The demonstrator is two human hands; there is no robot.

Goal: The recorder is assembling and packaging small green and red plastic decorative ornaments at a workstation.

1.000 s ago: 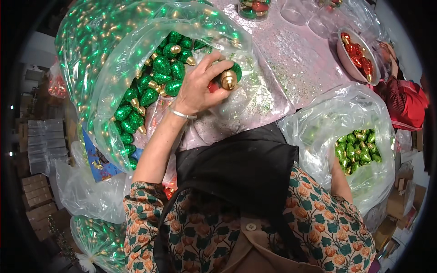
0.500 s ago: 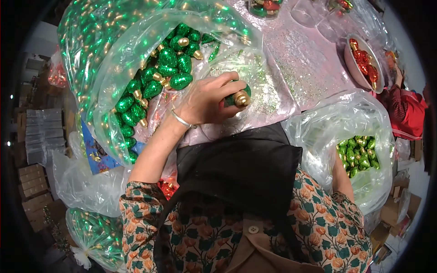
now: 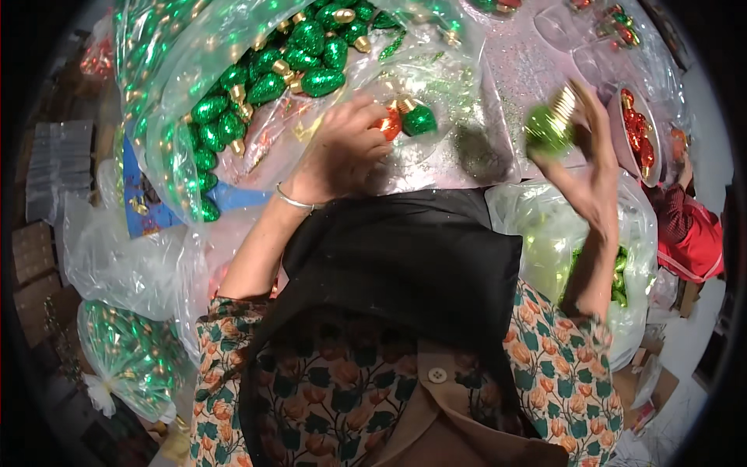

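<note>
My left hand [image 3: 342, 148] is over the table with its fingers curled, right beside a red glittery bulb ornament [image 3: 387, 124]. A dark green bulb ornament [image 3: 420, 119] lies against the red one, their gold caps toward the far side. What the left fingers close on is hidden. My right hand [image 3: 593, 156], raised over the table's right part, holds a light green bulb ornament [image 3: 548, 131] with a gold cap; it is smeared by motion. Below that forearm is an open clear bag [image 3: 517, 214] with light green ornaments [image 3: 620, 276] in it.
A large clear bag [image 3: 167, 47] spills dark green ornaments [image 3: 268, 87] at the far left. On the right, a pink bowl [image 3: 657, 140] holds red ornaments. Glitter covers the pink table sheet [image 3: 510, 58]. A co-worker's red garment [image 3: 696, 237] shows at the right edge.
My right hand has come up out of the bag with a light green ornament. The left hand has shifted slightly left, and the red and dark green ornaments beside it now show.
</note>
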